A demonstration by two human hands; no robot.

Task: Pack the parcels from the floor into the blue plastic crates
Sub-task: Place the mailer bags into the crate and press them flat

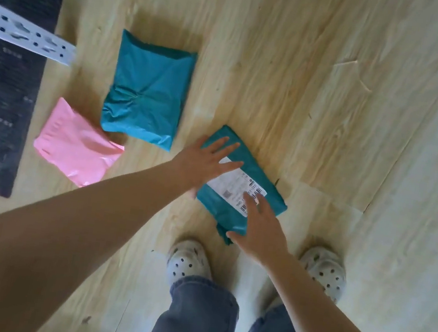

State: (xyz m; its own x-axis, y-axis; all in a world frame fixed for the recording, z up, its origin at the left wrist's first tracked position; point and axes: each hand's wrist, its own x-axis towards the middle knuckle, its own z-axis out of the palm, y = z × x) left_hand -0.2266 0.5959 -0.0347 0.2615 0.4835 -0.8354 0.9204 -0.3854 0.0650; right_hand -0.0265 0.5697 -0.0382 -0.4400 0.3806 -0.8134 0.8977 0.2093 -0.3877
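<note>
A teal parcel with a white shipping label (pixel 255 180) lies on the wooden floor just in front of my feet. My left hand (pixel 207 161) rests on its far left corner, fingers spread and flat. My right hand (pixel 259 228) lies over its near end, fingers spread, thumb at the parcel's near edge. Neither hand has closed around it. A second teal parcel (pixel 146 91) without a visible label lies further left. Beside that one, nearer to me, lies a pink parcel (pixel 77 143). No blue crate is in view.
A dark mat with pale print (pixel 4 85) covers the floor at the left edge. A white perforated metal rail (pixel 25 34) juts in over it. My two feet in pale clogs (pixel 187 262) stand just behind the labelled parcel. Bare wooden floor spreads to the right.
</note>
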